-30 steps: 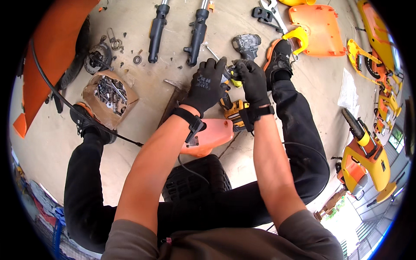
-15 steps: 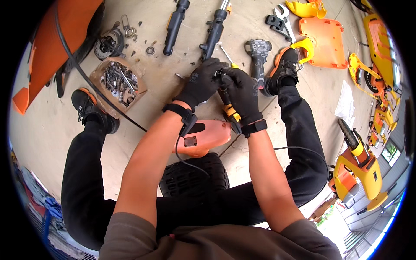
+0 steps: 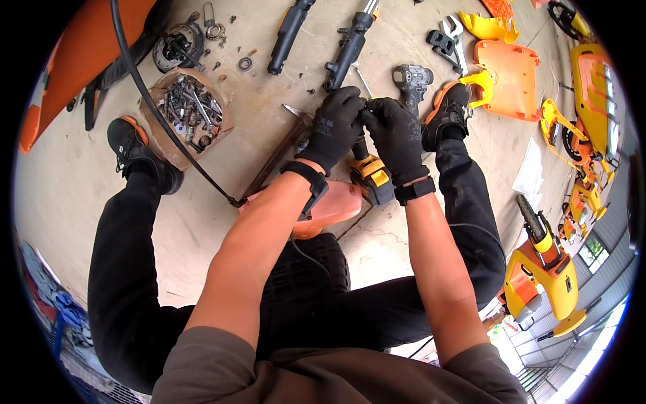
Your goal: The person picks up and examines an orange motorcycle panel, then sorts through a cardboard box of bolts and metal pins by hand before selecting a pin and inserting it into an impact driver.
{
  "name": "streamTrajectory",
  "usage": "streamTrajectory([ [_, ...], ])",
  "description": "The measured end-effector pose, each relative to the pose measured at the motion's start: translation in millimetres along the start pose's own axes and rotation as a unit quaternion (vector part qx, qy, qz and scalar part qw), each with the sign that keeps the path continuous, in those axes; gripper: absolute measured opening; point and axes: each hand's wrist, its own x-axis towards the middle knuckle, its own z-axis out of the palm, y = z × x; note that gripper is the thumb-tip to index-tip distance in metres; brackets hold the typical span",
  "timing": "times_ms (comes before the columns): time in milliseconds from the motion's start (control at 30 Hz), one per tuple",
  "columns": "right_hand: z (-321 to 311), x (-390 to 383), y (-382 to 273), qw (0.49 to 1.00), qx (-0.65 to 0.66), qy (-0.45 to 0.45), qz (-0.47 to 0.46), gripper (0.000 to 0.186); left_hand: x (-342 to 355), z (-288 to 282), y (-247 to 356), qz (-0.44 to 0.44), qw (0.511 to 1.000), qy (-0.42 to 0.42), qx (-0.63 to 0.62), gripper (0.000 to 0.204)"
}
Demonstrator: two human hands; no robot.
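Both my hands wear black gloves and meet, fingertips together, above the floor between my legs. My left hand (image 3: 331,129) is pinched closed, and so is my right hand (image 3: 396,138). Whatever lies between the fingertips is too small and covered to make out. Just beyond them lies a black fork tube (image 3: 350,50) with a bright rod at its far end. Beneath my right hand is a cordless drill (image 3: 370,175) with a yellow and black battery, partly hidden. A salmon-orange plastic shell (image 3: 340,205) lies under my left wrist. A thin metal shaft (image 3: 363,79) shows behind the fingers.
At left stands a cardboard box (image 3: 225,120) of bolts, with a bearing (image 3: 245,64) on the floor nearby. A grey power driver (image 3: 412,79), an adjustable wrench (image 3: 457,44) and an orange panel (image 3: 508,81) lie at right. A black cable (image 3: 138,81) crosses the left side.
The view has shifted slightly. My fingertips have closed in, hiding a small shiny piece seen between them earlier. More of the drill's battery and a dark bar beside my left wrist now show.
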Motion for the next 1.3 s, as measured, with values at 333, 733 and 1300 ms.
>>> streamTrajectory([
  [333, -1.6, 4.7, 0.6, 0.993, -0.081, 0.022, -0.08, 0.01, -0.3, 8.0, 3.3, -0.006, 0.999, 0.028, 0.023, 0.024],
  [733, -82.3, 32.0, -44.4, 0.993, 0.1, 0.053, 0.022, 0.018, -6.9, 4.8, -1.1, -0.03, 0.999, 0.001, 0.037, 0.031],
  [1300, -13.2, 37.7, 144.6, 0.982, -0.079, 0.006, 0.171, 0.026, -3.5, -11.0, 5.6, -0.017, 0.997, -0.066, 0.044, 0.048],
])
